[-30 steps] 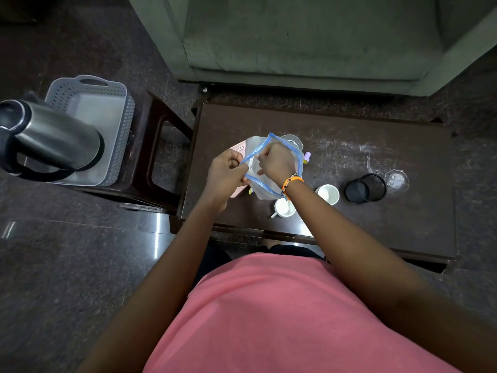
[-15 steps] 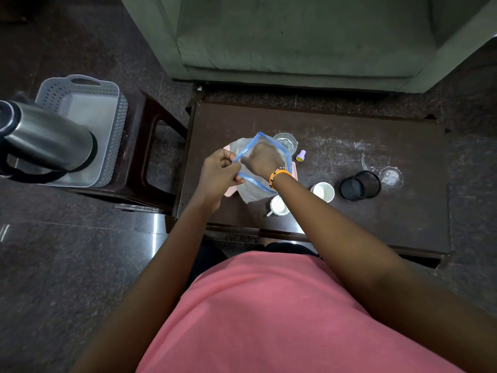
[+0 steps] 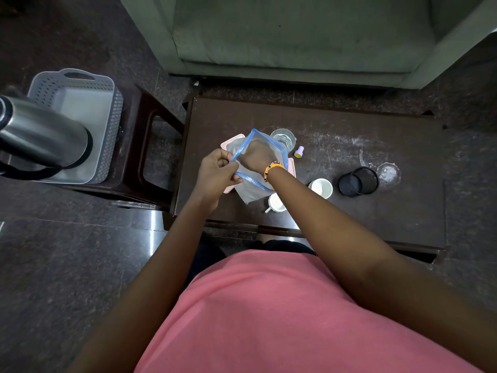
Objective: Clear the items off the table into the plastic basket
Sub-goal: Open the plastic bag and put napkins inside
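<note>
Over the dark table (image 3: pixel 336 211) I hold a clear zip pouch (image 3: pixel 248 189) with a blue rim. My left hand (image 3: pixel 217 175) pinches the rim's left side. My right hand (image 3: pixel 255 157) is inside the pouch's mouth up to the wrist; what its fingers do is hidden. A pink tray (image 3: pixel 231 140) lies under the pouch. On the table also stand a glass tumbler (image 3: pixel 283 138), a small purple cap (image 3: pixel 299 152), two white cups (image 3: pixel 321 187) (image 3: pixel 277 203), a black mesh holder (image 3: pixel 359 181) on its side and a clear glass dish (image 3: pixel 388 172). The grey plastic basket (image 3: pixel 107 103) sits on a stool at left.
A steel flask (image 3: pixel 40 135) lies across the basket's near side. The dark wooden stool (image 3: pixel 142 146) stands between basket and table. A green sofa (image 3: pixel 295 36) is right behind the table. Polished dark floor surrounds everything.
My right hand has gone deeper into the pouch, and the purple cap now shows beside the tumbler. The left hand keeps its pinch on the rim.
</note>
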`<action>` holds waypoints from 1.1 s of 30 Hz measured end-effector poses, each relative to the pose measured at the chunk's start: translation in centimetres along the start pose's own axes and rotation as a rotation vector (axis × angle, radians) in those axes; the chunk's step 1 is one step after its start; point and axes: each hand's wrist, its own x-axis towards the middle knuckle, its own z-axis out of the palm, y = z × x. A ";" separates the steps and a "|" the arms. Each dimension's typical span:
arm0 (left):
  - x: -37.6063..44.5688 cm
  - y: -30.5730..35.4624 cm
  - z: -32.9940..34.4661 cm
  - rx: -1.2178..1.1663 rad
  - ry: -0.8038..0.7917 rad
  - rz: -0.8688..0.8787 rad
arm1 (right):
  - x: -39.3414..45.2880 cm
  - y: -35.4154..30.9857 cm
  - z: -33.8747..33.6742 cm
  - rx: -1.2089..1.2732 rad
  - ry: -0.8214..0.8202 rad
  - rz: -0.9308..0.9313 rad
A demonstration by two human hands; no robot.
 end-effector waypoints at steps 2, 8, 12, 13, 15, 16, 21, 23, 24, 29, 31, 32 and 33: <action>0.0 -0.1 -0.1 -0.008 -0.003 -0.003 | -0.1 -0.3 0.3 0.011 -0.045 -0.006; 0.0 -0.3 0.0 0.019 -0.018 0.002 | -0.3 -0.4 0.8 -0.069 0.058 -0.020; 0.0 -0.4 0.1 0.038 0.002 -0.021 | -0.5 -0.1 0.6 -0.019 0.067 0.034; 0.0 -0.5 0.2 0.044 0.005 -0.030 | -0.7 0.0 0.5 0.015 0.047 0.034; -0.1 -0.5 0.3 0.054 0.010 -0.045 | -1.0 -0.1 0.2 0.052 0.023 0.015; -0.1 -0.5 0.3 0.055 0.015 -0.048 | -1.0 0.0 0.2 0.059 0.020 0.009; 0.2 -0.6 0.7 0.109 0.106 -0.047 | -1.9 -0.4 -0.7 0.089 0.021 0.006; 0.5 -0.7 0.8 0.154 0.153 -0.049 | -2.6 -0.5 -1.1 0.032 0.043 -0.038; 0.7 -0.7 0.9 0.174 0.171 -0.051 | -3.1 -0.5 -1.2 -0.019 0.078 -0.072; 1.4 -0.8 0.9 0.273 0.268 0.000 | -5.8 -0.6 -2.6 0.036 0.311 -0.264; 1.6 -0.9 0.8 0.302 0.274 0.030 | -6.6 -0.7 -3.7 0.218 0.391 -0.365; 1.6 -0.9 0.7 0.315 0.282 0.042 | -6.9 -0.7 -4.2 0.324 0.428 -0.393; 1.7 -1.0 0.6 0.324 0.294 0.064 | -7.0 -0.7 -4.7 0.440 0.451 -0.400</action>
